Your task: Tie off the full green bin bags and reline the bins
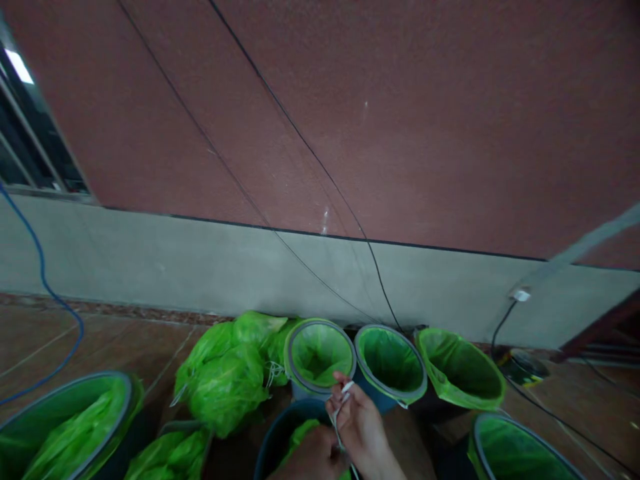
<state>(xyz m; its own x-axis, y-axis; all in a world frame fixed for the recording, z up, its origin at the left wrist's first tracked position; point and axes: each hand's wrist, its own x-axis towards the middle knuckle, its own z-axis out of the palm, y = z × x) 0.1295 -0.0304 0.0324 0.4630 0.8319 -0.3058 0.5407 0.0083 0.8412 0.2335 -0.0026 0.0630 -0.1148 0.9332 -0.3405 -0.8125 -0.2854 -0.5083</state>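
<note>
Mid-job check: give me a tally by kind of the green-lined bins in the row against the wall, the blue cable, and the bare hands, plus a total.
Lined bins in the wall row: 3
Blue cable: 1
Left hand and right hand: 2
Total: 6
</note>
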